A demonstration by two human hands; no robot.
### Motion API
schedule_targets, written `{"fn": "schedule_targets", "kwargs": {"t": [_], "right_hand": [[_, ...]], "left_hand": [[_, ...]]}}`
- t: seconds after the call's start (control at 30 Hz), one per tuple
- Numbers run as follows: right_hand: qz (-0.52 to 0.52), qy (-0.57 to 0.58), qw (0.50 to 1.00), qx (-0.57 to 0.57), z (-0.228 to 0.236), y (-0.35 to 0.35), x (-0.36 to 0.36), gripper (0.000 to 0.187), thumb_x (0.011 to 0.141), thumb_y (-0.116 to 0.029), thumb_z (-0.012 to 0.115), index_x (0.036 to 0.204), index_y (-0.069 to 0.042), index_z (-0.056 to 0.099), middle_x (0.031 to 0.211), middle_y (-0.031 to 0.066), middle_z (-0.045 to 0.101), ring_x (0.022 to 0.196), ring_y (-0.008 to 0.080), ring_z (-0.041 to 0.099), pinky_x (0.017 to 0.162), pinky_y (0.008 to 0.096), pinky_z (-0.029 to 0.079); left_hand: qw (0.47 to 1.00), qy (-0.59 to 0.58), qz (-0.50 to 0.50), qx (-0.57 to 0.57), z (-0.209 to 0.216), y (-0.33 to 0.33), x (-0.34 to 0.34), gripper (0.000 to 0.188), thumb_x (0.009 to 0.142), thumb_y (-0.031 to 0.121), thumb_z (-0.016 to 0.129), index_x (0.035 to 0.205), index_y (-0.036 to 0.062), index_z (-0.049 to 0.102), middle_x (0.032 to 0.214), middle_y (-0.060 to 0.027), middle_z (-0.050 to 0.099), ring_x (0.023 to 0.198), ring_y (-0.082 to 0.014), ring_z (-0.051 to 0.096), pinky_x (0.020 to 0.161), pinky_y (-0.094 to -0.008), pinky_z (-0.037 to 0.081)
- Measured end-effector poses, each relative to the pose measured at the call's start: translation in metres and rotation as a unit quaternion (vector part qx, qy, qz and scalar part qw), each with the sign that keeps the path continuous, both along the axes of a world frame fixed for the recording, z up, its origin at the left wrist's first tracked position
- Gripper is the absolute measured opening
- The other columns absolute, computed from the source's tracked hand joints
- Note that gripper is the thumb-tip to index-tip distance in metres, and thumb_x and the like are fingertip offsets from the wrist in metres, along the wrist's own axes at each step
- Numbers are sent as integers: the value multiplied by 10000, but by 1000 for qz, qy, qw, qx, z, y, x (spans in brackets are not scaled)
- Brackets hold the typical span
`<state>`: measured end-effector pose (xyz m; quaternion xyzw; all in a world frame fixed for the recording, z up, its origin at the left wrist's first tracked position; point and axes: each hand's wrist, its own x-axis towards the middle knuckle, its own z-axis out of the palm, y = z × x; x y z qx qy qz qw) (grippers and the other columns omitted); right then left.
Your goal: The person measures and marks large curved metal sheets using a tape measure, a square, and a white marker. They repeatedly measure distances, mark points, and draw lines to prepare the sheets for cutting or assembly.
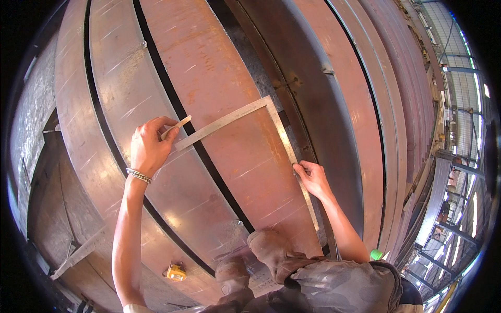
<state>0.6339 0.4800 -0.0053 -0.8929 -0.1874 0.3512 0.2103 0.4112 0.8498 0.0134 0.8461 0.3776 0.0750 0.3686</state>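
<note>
A large metal framing square (271, 112) lies on a rusty brown steel plate (219, 78). One arm of the square runs left toward my left hand; the other runs down the plate's right edge. My left hand (148, 148), with a chain bracelet on the wrist, holds a thin pale marker stick (177, 126) at the end of the square's left arm. My right hand (312, 177) presses its fingers on the square's long arm at the plate's edge.
Several long rusty steel plates lie side by side with dark gaps (198, 151) between them. A yellow tape measure (176, 272) lies on a plate near my knees (261, 250). Workshop framing and roofing (459, 156) run along the right.
</note>
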Motion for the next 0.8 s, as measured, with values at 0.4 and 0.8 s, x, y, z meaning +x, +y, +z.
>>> {"fn": "schedule_targets", "kwargs": {"t": [0.4,0.8], "right_hand": [[18,6,1000,-9,5,3,1,337,1007,-306,636,953,23,686,711,211,610,602,190,491,592,388,417],[2,1,1000,4,-5,-2,-1,333,1014,-291,631,932,28,676,657,159,563,589,144,451,556,366,388]], "left_hand": [[999,32,1,-9,3,2,4,156,860,142,753,987,54,775,795,-121,734,692,-205,692,664,-333,525],[1000,-11,-6,0,-3,2,7,164,855,175,748,977,69,770,725,-111,683,632,-236,655,628,-365,503]]}}
